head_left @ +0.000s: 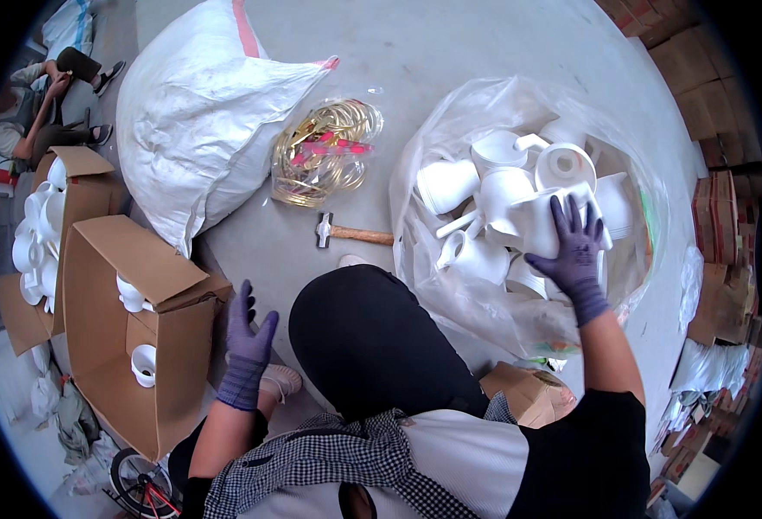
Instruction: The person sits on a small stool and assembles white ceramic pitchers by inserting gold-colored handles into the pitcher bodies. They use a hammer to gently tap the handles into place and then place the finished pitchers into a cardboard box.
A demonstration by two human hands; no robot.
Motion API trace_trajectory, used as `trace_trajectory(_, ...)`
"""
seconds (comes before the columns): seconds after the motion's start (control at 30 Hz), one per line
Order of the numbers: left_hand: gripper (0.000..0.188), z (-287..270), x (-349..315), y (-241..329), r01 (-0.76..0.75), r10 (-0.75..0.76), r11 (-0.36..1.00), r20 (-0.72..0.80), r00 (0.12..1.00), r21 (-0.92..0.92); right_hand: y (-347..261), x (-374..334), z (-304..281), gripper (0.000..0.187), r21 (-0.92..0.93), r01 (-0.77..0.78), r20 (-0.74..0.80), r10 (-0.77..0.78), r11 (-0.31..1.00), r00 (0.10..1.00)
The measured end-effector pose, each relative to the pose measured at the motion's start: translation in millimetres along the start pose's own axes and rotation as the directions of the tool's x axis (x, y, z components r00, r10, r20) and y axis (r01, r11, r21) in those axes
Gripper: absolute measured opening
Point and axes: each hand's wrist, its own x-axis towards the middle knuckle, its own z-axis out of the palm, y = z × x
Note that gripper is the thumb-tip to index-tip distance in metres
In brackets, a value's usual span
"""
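My right hand [573, 253], in a purple glove, lies over the white plastic pieces in a large clear bag [433, 117]. Its fingers are spread against one white piece [534, 227]; I see no grip around it. Rounded, cup-like white pieces, some with side arms or spouts, fill the bag, among them a ringed one [564, 166]. My left hand [249, 333], gloved alike, is raised with thumb and fingers apart and nothing in it. It is beside an open cardboard box [186, 381], which has a few white pieces inside, one of them low down [143, 365].
A hammer [355, 234] lies on the floor near a bag of gold-coloured rings [333, 156]. Behind stands a big white sack [199, 112]. Another box [70, 199] of white pieces is at left, near a seated person [31, 121]. Stacked cartons [701, 95] line the right.
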Motion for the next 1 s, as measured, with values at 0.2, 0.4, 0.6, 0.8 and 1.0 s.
trace_trajectory(0.2,0.063,27.9,9.3,9.2,-0.164,0.146,0.984,0.218,0.965,0.069,17.4,15.2,63.6,0.103,0.003,-0.13,-0.165,0.129,0.991,0.978)
trace_trajectory(0.4,0.07,111.6,112.8,22.0,0.276,-0.034,0.931,0.696,0.717,-0.238,-7.4,8.2,76.9,0.099,-0.008,-0.191,-0.137,0.188,0.982,0.973)
trace_trajectory(0.6,0.055,262.3,172.6,29.1,0.023,-0.236,0.962,0.785,0.572,0.272,22.0,-40.0,33.8,0.089,-0.086,-0.174,-0.16,0.159,0.981,0.974)
trace_trajectory(0.8,0.042,314.4,168.5,-1.4,0.501,-0.088,0.835,0.845,0.528,-0.227,163.0,-73.0,30.6,0.096,0.024,-0.731,-0.43,0.667,0.682,0.609)
trace_trajectory(1.0,0.036,235.0,205.2,204.7,0.628,-0.074,0.589,0.739,0.669,-0.509,277.3,-108.9,175.2,0.047,0.607,-0.738,0.097,0.893,0.296,0.439)
